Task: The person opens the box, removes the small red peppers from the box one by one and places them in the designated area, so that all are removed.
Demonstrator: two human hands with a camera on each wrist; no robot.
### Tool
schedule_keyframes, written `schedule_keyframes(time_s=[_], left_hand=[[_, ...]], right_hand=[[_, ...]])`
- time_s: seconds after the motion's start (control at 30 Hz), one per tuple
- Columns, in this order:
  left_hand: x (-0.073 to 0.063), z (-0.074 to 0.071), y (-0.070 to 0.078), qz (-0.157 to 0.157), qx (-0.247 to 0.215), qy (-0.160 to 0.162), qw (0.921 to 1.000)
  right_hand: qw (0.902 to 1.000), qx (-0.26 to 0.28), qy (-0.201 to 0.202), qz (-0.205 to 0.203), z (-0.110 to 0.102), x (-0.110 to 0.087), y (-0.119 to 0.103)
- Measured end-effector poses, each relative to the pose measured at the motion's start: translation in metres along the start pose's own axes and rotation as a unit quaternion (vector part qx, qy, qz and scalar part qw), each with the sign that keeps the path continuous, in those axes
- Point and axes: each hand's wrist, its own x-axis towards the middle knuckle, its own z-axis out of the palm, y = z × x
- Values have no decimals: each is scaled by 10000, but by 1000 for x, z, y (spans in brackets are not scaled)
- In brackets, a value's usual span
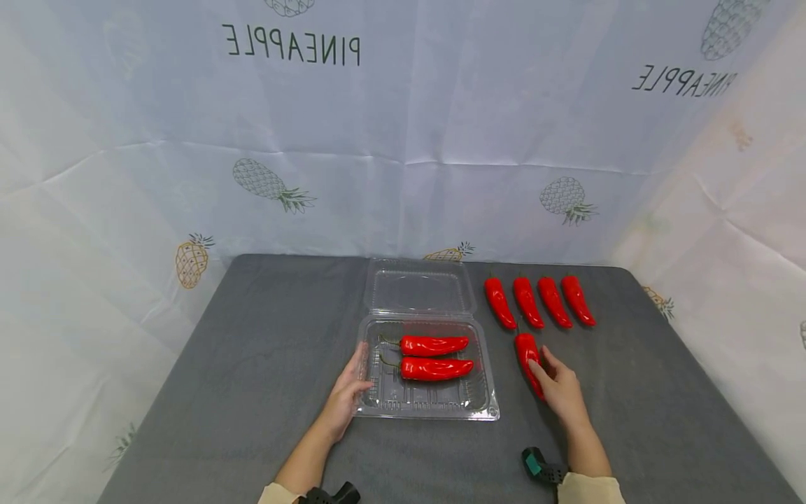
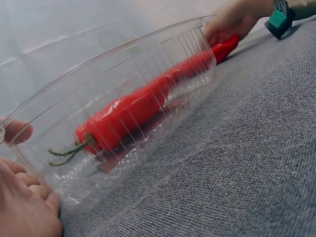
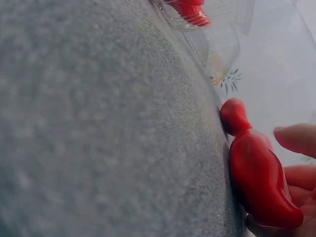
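A clear plastic clamshell container [image 1: 428, 409] lies open on the table, its lid [image 1: 418, 287] folded back. Two red chili peppers [image 1: 434, 345] with green stems lie crosswise inside. My left hand [image 1: 343, 395] holds the container's left side; the left wrist view shows one digit at the rim and curled fingers [image 2: 29, 197] outside the wall. Over at the right, my right hand [image 1: 563, 392] is around the lower part of a single red chili pepper [image 1: 527, 353] lying on the table. In the right wrist view its fingers lie beside that pepper [image 3: 259, 177], the upper digit [image 3: 298, 138] standing apart from it.
Several more red chili peppers [image 1: 525, 301] lie in a row at the table's back right. The grey cloth-covered table [image 1: 264, 336] meets a white curtain [image 1: 403, 203] with pineapple prints at the back and sides.
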Motion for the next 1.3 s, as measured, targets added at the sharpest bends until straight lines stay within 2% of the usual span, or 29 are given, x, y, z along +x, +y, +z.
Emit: schedule_keyframes(time_s=[0.27, 0.73, 0.87, 0.97, 1.1, 1.3], left_hand=[[0, 0, 0, -6, 11, 9, 10000], [1, -1, 0, -52, 8, 15, 10000], [1, -1, 0, -34, -2, 7, 10000], [1, -1, -1, -17, -12, 3, 10000], [1, -1, -1, -9, -24, 4, 10000], [0, 0, 0, -54, -2, 28, 10000]], right_hand=[[9982, -533, 176, -207, 7, 0, 2], [9978, -617, 154, -166, 3, 5, -3], [9972, -598, 173, -404, -4, 6, -11], [9948, -647, 118, -780, -8, 7, -20], [9911, -576, -59, -1200, -13, 9, -33], [9850, -646, -336, -1565, -16, 10, -55]])
